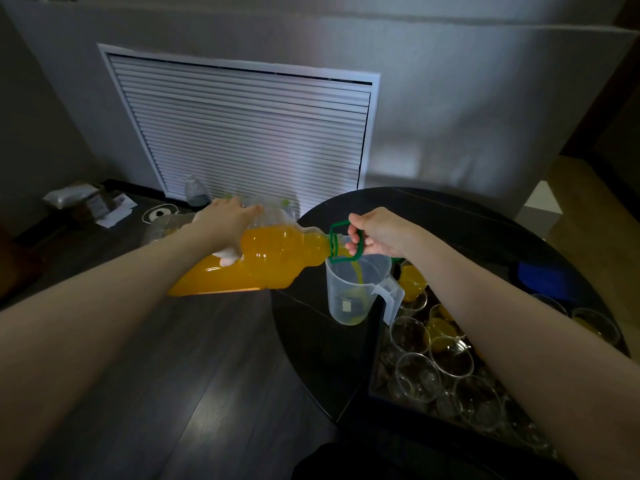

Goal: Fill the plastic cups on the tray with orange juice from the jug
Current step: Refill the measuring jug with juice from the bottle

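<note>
A big clear bottle of orange juice (273,258) lies tipped on its side, mouth to the right. My left hand (227,221) grips its body from above. My right hand (375,232) curls round the green carry handle (341,242) at the bottle's neck. A thin stream of juice falls into a clear plastic jug (353,289) standing on the round black table (311,337); only a little juice lies at its bottom. To the right, a dark tray (375,382) holds several clear plastic cups (417,375); some at the back (412,278) hold juice, the nearer ones look empty.
A blue object (540,275) sits at the table's right side, behind my right arm. On the dark floor at left lie a clear bag (195,194), papers (116,209) and a plastic container (162,226). A louvred white panel (249,133) covers the wall behind.
</note>
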